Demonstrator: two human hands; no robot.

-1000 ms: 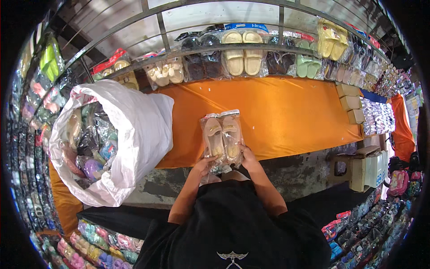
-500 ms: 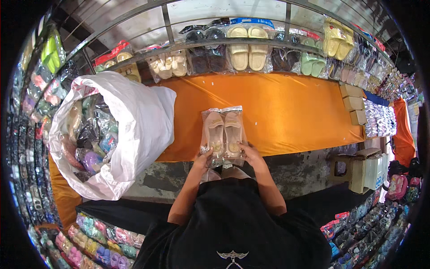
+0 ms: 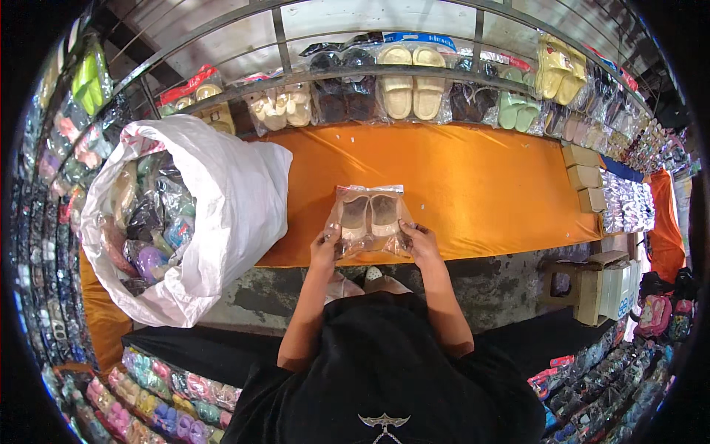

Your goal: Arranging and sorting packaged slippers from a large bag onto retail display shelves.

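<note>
Fingers: left hand (image 3: 325, 248) and right hand (image 3: 423, 243) curl closed on the lower corners of the clear bag (image 3: 367, 220).
Bag contents: one beige slipper pair, over the orange counter (image 3: 481, 185) near edge.
White sack (image 3: 222, 200): left of counter, open, full of wrapped footwear.
Shelf (image 3: 414, 74): behind counter, bagged slippers.
Cardboard boxes (image 3: 584, 177): counter's right end.

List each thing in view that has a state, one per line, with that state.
Clear bag of beige sandals: sealed, held flat over the orange table.
Left hand: shut on the bag's left edge.
Right hand: shut on its right edge.
White sack: open, full of packed footwear.
</note>
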